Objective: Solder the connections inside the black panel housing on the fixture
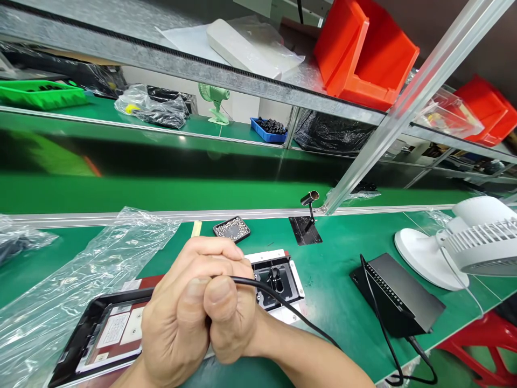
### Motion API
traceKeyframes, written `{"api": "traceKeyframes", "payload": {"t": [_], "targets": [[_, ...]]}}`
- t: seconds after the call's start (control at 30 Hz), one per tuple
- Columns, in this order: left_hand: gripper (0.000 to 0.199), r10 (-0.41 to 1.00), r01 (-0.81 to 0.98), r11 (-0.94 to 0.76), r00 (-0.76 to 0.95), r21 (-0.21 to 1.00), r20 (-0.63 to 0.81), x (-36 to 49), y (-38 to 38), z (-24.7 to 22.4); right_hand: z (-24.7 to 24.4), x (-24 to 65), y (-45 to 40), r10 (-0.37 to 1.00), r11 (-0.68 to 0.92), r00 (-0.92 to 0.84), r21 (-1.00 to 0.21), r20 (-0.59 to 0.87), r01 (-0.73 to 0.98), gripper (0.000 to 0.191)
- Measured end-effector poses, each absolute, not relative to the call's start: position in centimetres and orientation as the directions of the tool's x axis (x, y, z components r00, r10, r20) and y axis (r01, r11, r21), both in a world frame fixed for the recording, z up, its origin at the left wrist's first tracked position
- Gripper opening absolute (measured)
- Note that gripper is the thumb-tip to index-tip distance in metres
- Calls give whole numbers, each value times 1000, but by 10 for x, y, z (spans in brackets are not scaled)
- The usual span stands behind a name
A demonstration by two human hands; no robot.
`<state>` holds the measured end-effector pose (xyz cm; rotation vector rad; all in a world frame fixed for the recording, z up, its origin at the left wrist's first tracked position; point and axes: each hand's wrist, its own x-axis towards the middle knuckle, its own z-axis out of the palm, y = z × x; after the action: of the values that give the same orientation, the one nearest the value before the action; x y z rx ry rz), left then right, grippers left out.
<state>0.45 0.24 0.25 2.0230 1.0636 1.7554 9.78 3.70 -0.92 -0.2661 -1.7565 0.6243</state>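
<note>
Both bare hands are brought together above the near edge of the glossy green surface [331, 275], fingers folded and thumbs side by side. The left hand [172, 320] and the right hand [236, 323] are closed around a thin black flexible cable [278, 298], which emerges by the thumbs and curves down to the right over the right forearm; the part inside the grip is hidden. Behind the hands and to the left lies a black rectangular frame with rounded corners [67, 355], with a white printed label [114, 328] inside its outline. Partly covered by the right hand is a black recessed housing with a pale rim [298, 280]. Farther back sit a small dark tray of shiny metal pieces [243, 237] and, to its right, a black post with a tilted metallic cylinder on top [310, 198], standing on a flat black plate [298, 230]. A crumpled clear plastic sheet [107, 275] spreads over the left side, while a black box with a row of slots [420, 293] rests on the right, near a white fan [480, 245].
</note>
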Motion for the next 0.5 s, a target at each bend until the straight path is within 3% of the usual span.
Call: {"api": "traceKeyframes", "payload": {"t": [0.2, 0.5], "targets": [[33, 674, 337, -699, 16, 630, 739, 4, 2, 2, -7, 98, 33, 532, 809, -251, -573, 809, -134, 13], [35, 685, 297, -694, -10, 656, 728, 6, 1, -2, -8, 98, 36, 481, 842, -290, -528, 827, -111, 11]]}}
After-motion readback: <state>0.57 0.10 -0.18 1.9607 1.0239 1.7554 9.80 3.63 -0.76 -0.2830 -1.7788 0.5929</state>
